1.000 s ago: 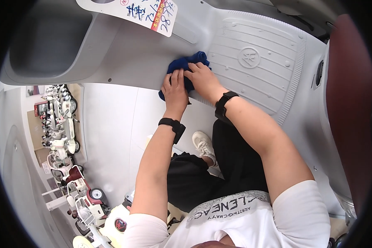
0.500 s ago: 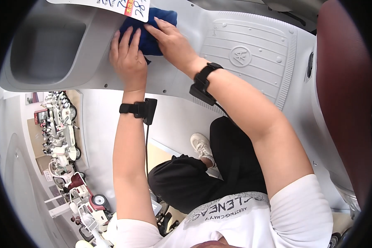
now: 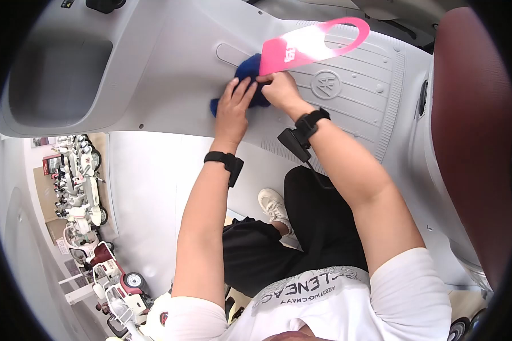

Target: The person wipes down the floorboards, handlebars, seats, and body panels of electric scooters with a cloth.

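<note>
A bunched blue cloth [image 3: 248, 68] lies against the grey plastic body panel [image 3: 176, 74] of a scooter, beside its ribbed footboard [image 3: 355, 77]. My left hand [image 3: 233, 108] holds the cloth against the panel, fingers bent over it. Just to the right, my right hand [image 3: 281, 91] is closed, pinching the lower corner of a pink tag [image 3: 276, 57] with a large ring-shaped loop. The tag stretches up and right over the footboard. My right fingertips are partly hidden, and part of the cloth lies beneath the hands.
A deep storage recess [image 3: 60, 85] opens in the panel at the left. At the right stands a dark red seat [image 3: 475, 142]. Several parked scooters [image 3: 77, 182] line the lower left. Black straps with boxes [image 3: 301, 133] sit on both my wrists.
Both hands and the cloth have moved right and down the panel. A printed tag has left the top edge. My right hand has come off the cloth and now pinches a pink tag.
</note>
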`<state>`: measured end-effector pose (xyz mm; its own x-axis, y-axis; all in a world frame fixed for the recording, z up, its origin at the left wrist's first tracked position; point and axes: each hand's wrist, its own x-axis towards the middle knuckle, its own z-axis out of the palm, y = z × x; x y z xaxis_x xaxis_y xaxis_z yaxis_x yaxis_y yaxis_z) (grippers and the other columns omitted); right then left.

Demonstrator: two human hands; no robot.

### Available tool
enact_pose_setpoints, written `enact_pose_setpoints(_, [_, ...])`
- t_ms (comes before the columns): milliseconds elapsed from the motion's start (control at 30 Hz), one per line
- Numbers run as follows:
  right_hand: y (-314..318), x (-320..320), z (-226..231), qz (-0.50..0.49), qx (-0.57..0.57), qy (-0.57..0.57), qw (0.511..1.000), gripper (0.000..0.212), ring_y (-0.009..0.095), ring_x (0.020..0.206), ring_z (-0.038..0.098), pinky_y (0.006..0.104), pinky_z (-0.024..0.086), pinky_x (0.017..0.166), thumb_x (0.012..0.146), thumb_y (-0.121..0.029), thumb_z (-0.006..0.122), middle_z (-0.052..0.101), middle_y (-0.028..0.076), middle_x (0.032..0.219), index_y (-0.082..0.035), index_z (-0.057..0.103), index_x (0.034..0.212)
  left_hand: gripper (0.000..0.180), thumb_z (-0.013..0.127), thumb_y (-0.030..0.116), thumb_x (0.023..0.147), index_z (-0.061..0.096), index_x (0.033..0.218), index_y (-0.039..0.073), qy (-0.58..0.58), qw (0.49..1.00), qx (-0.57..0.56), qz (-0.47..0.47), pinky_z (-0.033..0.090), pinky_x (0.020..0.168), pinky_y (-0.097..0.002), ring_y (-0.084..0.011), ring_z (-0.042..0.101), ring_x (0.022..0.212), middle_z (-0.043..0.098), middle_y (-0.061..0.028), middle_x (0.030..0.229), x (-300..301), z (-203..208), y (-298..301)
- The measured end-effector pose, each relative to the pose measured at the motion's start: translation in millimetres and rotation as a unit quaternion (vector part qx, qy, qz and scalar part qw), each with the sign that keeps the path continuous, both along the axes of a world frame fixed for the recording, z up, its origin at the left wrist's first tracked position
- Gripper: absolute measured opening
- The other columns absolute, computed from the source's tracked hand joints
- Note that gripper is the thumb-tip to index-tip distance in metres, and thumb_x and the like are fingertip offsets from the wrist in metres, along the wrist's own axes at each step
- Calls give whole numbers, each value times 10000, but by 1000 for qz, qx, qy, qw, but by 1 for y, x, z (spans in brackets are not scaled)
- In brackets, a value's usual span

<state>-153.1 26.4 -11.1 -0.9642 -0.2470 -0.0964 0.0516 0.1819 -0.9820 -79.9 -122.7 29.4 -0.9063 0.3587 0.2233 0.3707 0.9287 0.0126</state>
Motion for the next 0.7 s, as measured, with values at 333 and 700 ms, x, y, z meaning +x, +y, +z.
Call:
enact_pose_setpoints(333, [69,27,41,-231,312,228,893,594,364,1345,408,483,325,1110,762,-226,714,460,219,1448,-77,569,1319,833,425,-106,752,199,1541,35,-169,976,49,125,141,1203,-489,-446,122,1467,146,-223,1595,38,-45,8])
enact_pose_setpoints(700, [140,-37,22,-328,473,35,817,926,329,1323,384,534,184,1170,790,-335,790,453,168,1377,-125,265,1523,830,450,-64,785,167,1555,63,-195,966,17,166,130,1205,-493,-427,80,1483,99,-183,1618,33,-43,18])
